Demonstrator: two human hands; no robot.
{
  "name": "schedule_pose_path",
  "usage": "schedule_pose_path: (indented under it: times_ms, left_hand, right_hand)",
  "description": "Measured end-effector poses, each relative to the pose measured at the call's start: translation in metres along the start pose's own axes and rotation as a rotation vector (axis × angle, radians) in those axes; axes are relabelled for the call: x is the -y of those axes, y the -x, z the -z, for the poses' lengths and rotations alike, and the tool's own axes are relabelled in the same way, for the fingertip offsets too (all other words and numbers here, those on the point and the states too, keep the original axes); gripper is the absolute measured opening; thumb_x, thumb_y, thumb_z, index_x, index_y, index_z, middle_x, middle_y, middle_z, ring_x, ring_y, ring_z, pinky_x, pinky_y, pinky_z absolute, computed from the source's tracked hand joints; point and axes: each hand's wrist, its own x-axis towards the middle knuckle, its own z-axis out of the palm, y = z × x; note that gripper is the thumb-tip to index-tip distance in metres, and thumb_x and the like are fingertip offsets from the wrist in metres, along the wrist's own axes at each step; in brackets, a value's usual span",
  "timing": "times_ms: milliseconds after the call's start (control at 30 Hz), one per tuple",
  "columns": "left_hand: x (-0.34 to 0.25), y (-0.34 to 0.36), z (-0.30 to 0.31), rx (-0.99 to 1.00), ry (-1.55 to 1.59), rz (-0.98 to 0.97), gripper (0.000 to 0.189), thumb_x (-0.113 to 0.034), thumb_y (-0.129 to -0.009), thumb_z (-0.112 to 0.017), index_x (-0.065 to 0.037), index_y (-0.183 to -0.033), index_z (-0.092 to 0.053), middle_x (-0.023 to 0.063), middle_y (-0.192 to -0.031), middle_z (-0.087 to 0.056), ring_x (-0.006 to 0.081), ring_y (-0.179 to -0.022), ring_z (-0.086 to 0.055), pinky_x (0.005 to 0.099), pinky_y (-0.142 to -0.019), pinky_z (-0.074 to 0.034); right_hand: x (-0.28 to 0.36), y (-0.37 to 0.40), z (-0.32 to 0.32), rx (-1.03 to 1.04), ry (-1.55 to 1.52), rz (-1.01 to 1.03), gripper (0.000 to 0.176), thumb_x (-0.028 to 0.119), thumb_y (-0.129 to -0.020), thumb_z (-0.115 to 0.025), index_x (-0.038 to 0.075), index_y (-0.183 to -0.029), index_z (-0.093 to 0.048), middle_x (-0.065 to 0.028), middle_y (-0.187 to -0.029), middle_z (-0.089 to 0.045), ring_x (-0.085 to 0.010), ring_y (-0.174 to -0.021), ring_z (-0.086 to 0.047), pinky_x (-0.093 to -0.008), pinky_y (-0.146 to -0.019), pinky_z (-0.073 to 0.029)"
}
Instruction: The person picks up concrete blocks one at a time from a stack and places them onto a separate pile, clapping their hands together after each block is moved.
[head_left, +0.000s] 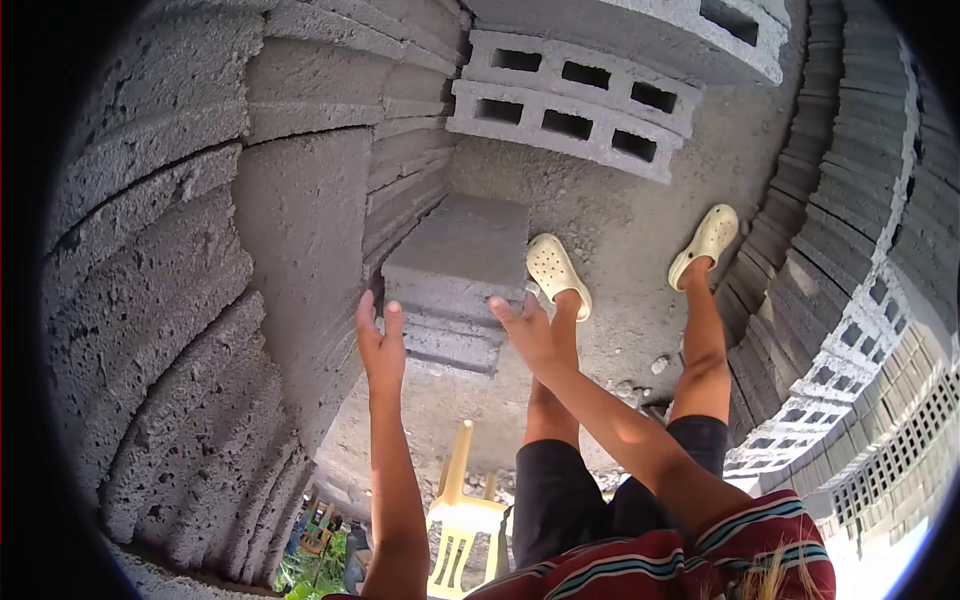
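A short stack of solid-topped grey concrete blocks stands on the ground in front of me, its top block point(458, 240) lying flat. My left hand point(382, 345) is at the near left corner of this block, thumb up and fingers stretched out. At the near right corner is my right hand point(528, 332), its thumb and fingers also apart. Both sets of fingertips overlap the stack's edges in this view, and neither hand is wrapped round a block. Lower blocks point(452, 348) show beneath the top one.
A tall wall of stacked blocks point(310, 270) rises close on the left. Hollow blocks point(565, 105) lie stacked ahead, and more rows point(835, 220) line the right. My feet in cream clogs point(558, 275) stand beside the stack. A yellow plastic chair point(465, 515) is near the bottom.
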Motion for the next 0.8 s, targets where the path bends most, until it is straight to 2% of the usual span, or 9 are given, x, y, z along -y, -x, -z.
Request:
schedule_pose_path:
  times_ms: [33, 133, 233, 333, 433, 533, 567, 667, 800]
  left_hand:
    - [0.012, -0.002, -0.002, -0.027, 0.01, 0.004, 0.06, -0.04, -0.084, -0.049, 0.005, -0.122, -0.039, 0.0211, -0.126, -0.039, 0.0307, -0.117, -0.037, 0.0365, -0.097, -0.028]
    - [0.036, -0.008, -0.011, -0.035, -0.143, 0.037, 0.062, -0.044, -0.084, -0.046, 0.005, -0.122, -0.039, 0.0223, -0.125, -0.04, 0.0341, -0.116, -0.037, 0.0386, -0.097, -0.028]
    - [0.034, -0.022, -0.018, -0.001, -0.253, 0.046, 0.065, -0.047, -0.083, -0.044, 0.005, -0.122, -0.039, 0.0232, -0.123, -0.042, 0.0356, -0.115, -0.038, 0.0387, -0.097, -0.028]
    - [0.035, -0.032, -0.032, -0.065, -0.288, 0.13, 0.063, -0.045, -0.083, -0.046, 0.005, -0.121, -0.04, 0.0227, -0.122, -0.044, 0.0338, -0.116, -0.039, 0.0358, -0.097, -0.027]
    - [0.036, -0.034, -0.036, -0.072, -0.16, 0.13, 0.063, -0.044, -0.083, -0.048, 0.005, -0.121, -0.04, 0.0221, -0.124, -0.043, 0.0314, -0.117, -0.039, 0.0335, -0.098, -0.028]
    - [0.029, -0.037, -0.029, 0.014, -0.162, 0.168, 0.064, -0.044, -0.082, -0.05, 0.005, -0.122, -0.039, 0.0214, -0.125, -0.042, 0.0302, -0.118, -0.038, 0.033, -0.098, -0.028]
    - [0.026, -0.037, -0.03, -0.004, -0.159, 0.178, 0.065, -0.044, -0.081, -0.052, 0.004, -0.122, -0.04, 0.0199, -0.123, -0.045, 0.0278, -0.115, -0.042, 0.0327, -0.096, -0.03]
    - [0.016, -0.038, -0.026, 0.105, -0.099, 0.198, 0.063, -0.044, -0.081, -0.054, 0.004, -0.119, -0.043, 0.018, -0.118, -0.049, 0.0253, -0.109, -0.045, 0.0323, -0.093, -0.032]
    - [0.022, -0.051, -0.02, 0.101, -0.175, 0.217, 0.058, -0.043, -0.08, -0.055, 0.003, -0.115, -0.047, 0.0153, -0.112, -0.053, 0.0229, -0.103, -0.049, 0.0318, -0.089, -0.035]
  right_hand:
    - [-0.013, -0.009, -0.007, -0.09, -0.002, 0.013, 0.092, 0.064, -0.066, -0.059, -0.013, -0.113, -0.041, -0.0225, -0.097, -0.055, -0.0244, -0.097, -0.053, -0.032, -0.083, -0.04]
    - [-0.03, -0.02, -0.016, -0.218, -0.003, 0.152, 0.095, 0.066, -0.064, -0.058, -0.013, -0.113, -0.042, -0.0211, -0.088, -0.056, -0.0253, -0.089, -0.055, -0.0333, -0.079, -0.042]
    - [-0.028, -0.022, -0.012, -0.171, 0.073, 0.065, 0.098, 0.068, -0.063, -0.057, -0.011, -0.117, -0.04, -0.0219, -0.092, -0.056, -0.0288, -0.092, -0.055, -0.033, -0.079, -0.042]
    - [-0.018, -0.02, -0.001, -0.065, 0.092, 0.018, 0.101, 0.07, -0.062, -0.056, -0.009, -0.122, -0.036, -0.0238, -0.102, -0.055, -0.0321, -0.1, -0.052, -0.0352, -0.084, -0.04]
    - [-0.007, -0.018, 0.009, 0.036, 0.056, 0.016, 0.097, 0.056, -0.066, -0.063, -0.011, -0.125, -0.027, -0.0287, -0.122, -0.04, -0.0327, -0.118, -0.038, -0.0344, -0.097, -0.029]
    - [0.001, -0.012, 0.015, 0.012, 0.243, -0.004, 0.09, 0.066, -0.066, -0.054, -0.004, -0.122, -0.038, -0.0224, -0.111, -0.052, -0.0322, -0.109, -0.047, -0.042, -0.093, -0.033]
    - [0.004, -0.012, 0.016, 0.017, 0.273, -0.014, 0.085, 0.064, -0.068, -0.054, -0.001, -0.122, -0.04, -0.0216, -0.112, -0.052, -0.0314, -0.109, -0.047, -0.0441, -0.092, -0.032]
    - [0.015, -0.007, 0.024, 0.02, 0.307, -0.024, 0.084, 0.063, -0.068, -0.054, 0.0, -0.122, -0.04, -0.0201, -0.113, -0.052, -0.0312, -0.111, -0.046, -0.0474, -0.093, -0.03]
    - [0.016, -0.007, 0.022, 0.027, 0.26, -0.033, 0.086, 0.063, -0.067, -0.055, 0.001, -0.124, -0.038, -0.0189, -0.115, -0.051, -0.0306, -0.113, -0.044, -0.0501, -0.094, -0.026]
